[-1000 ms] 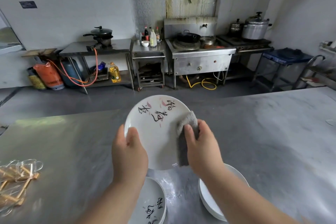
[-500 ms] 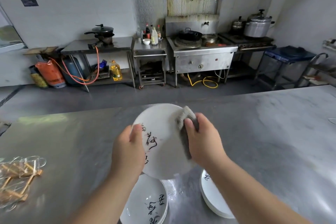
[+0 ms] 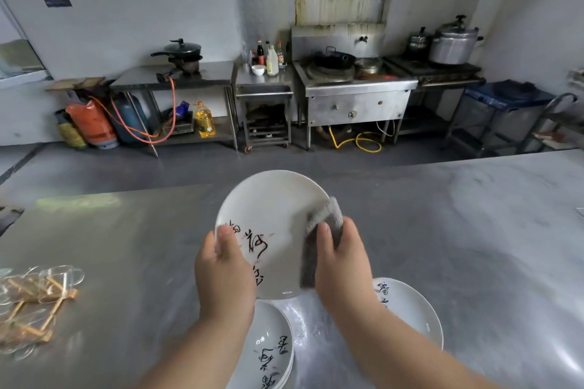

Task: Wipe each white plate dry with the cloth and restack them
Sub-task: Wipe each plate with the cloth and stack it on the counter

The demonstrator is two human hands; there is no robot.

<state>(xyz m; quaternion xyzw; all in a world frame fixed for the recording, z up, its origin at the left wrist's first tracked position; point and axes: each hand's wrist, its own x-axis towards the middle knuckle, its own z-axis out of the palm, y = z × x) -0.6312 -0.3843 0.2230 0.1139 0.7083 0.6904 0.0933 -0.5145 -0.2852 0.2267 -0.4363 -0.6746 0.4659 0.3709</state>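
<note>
The left hand [image 3: 224, 271] reaches up, thumb hooked over the near-left rim of a white plate [image 3: 275, 215], gripping it tilted above the steel counter [image 3: 474, 246]. On the plate's right edge sits a grey cloth [image 3: 320, 240] — the right hand [image 3: 344, 265] pinches it against the rim. Below lie a near stack [image 3: 268, 347] and, further right, a second stack [image 3: 410, 309].

Steel table [image 3: 474, 230]: left plates [image 3: 268, 354], right plates [image 3: 410, 309], glassware [image 3: 38, 300].
</note>
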